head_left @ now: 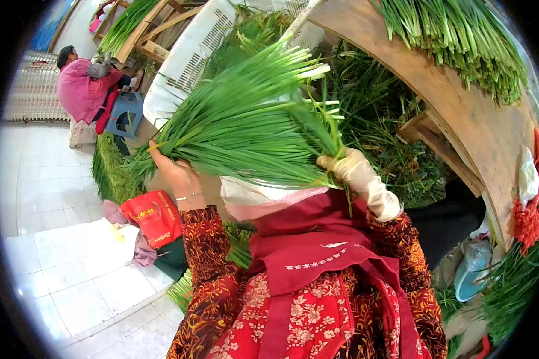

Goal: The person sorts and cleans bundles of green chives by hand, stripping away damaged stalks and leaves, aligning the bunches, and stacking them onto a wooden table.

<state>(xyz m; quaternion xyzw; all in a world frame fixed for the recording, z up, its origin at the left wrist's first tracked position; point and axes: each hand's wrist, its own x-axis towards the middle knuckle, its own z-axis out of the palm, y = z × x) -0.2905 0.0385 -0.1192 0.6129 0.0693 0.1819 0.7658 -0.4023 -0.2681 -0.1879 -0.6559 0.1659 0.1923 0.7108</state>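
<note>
A large fanned bunch of garlic chives (239, 125) lies across my front, leaf tips to the left and pale stem ends to the upper right. My left hand (176, 175), bare with a bracelet at the wrist, grips the bunch near its leaf end from below. The palm side and most fingers are hidden under the leaves. In a pale glove, my right hand (359, 175) is closed on a small tuft of chive leaves (322, 128) at the right side of the bunch. Below the bunch, a white and pink cloth (269, 200) covers my lap.
A white plastic crate (188, 63) with loose greens stands ahead. To the right, a curved wooden board (461, 110) bears stacked chives (461, 45); red ties (528, 224) hang at its edge. Leaf scraps (371, 90) pile below. A person (87, 87) sits far left near a red bag (153, 218).
</note>
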